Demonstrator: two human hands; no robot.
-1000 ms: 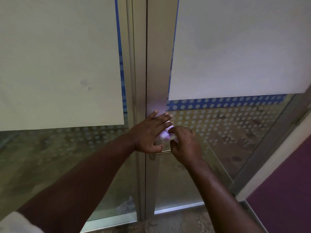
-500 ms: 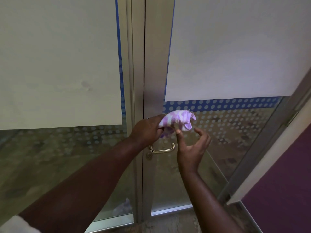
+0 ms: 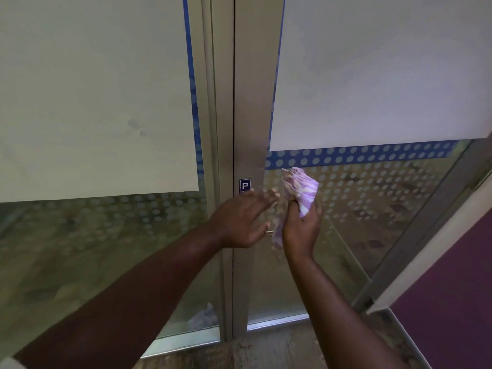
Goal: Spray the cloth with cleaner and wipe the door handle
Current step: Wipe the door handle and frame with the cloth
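A purple and white cloth (image 3: pixel 302 189) is bunched up in my right hand (image 3: pixel 302 230), which grips it in front of the glass door; a tail of cloth hangs down by the wrist. My left hand (image 3: pixel 241 221) is next to it with fingers spread and blurred, holding nothing. Both hands cover the brass door handle (image 3: pixel 269 232); only a short piece shows between them. No spray bottle is in view.
The metal door stile (image 3: pixel 249 115) runs down the middle with a small blue sign (image 3: pixel 245 185). White sheets cover the upper glass on both sides. The door leaf (image 3: pixel 372 209) stands ajar, with a purple wall (image 3: pixel 458 302) at right.
The cloth passed from my left hand to my right hand, which has closed on it. My left hand let go and spread its fingers. Both hands now hide the handle.
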